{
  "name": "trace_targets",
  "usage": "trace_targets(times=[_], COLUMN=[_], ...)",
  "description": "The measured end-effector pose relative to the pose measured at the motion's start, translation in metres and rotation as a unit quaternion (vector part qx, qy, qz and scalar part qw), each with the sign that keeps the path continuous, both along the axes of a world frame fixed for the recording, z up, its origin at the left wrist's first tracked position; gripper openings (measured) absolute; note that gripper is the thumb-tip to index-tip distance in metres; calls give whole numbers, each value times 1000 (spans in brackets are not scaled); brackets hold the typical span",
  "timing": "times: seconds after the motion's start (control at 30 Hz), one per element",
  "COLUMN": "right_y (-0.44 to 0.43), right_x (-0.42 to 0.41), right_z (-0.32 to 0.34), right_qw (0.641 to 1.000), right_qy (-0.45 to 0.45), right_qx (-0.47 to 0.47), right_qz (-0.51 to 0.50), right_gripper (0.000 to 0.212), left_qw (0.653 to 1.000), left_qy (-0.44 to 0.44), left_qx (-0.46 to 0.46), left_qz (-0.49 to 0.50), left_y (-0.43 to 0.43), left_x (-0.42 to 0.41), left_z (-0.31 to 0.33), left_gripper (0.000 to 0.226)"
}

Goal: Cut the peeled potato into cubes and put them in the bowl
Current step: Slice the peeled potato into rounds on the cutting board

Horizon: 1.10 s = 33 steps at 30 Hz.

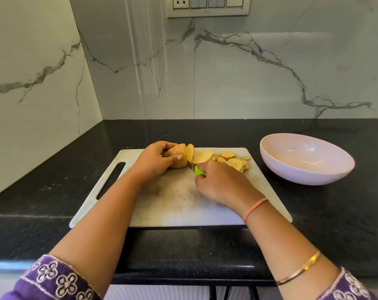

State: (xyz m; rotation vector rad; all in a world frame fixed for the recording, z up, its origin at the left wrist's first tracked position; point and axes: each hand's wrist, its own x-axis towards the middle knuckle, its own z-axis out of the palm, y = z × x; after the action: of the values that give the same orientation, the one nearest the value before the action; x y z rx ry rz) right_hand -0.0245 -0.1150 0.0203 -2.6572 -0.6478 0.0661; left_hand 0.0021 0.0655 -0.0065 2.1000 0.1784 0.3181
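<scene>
Knobbly potato held on scuffed white board by curled left grip. Green-handled knife clasped in right grip. Round pale slices fanned beside. Glossy lilac bowl set on speckled black bench.

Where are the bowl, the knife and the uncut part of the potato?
bowl point(302, 161), head view, bare inner wall.
knife point(199, 171), head view, green handle above the right hand point(221, 185).
potato point(179, 153), head view, uncut end in the left hand point(153, 162).

No text can be read; a tiny mark on the switch plate is illegible.
</scene>
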Motion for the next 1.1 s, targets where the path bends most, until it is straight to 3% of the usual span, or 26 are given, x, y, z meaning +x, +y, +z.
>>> trace_targets(times=[0.13, 0.27, 0.53, 0.77, 1.1], right_y=[-3, -9, -22, -19, -18], right_x=[-2, -8, -21, -23, -15], right_z=[3, 13, 30, 21, 9], right_qw=[1000, 998, 994, 999, 998], right_qy=[-13, -45, -41, -34, 10], right_qx=[-14, -53, -97, -38, 21], right_qz=[-1, 9, 14, -6, -63], right_gripper=[34, 14, 27, 17, 26], left_qw=[1000, 1000, 1000, 1000, 1000], left_qy=[5, 7, 16, 7, 6], left_qx=[-3, 1, 7, 8, -10], left_qz=[1, 2, -6, -4, -15], left_y=[-2, -4, -7, 1, -1], left_x=[0, 0, -2, -3, -7], left_z=[-4, -1, -1, 1, -1], left_gripper=[41, 42, 45, 42, 43])
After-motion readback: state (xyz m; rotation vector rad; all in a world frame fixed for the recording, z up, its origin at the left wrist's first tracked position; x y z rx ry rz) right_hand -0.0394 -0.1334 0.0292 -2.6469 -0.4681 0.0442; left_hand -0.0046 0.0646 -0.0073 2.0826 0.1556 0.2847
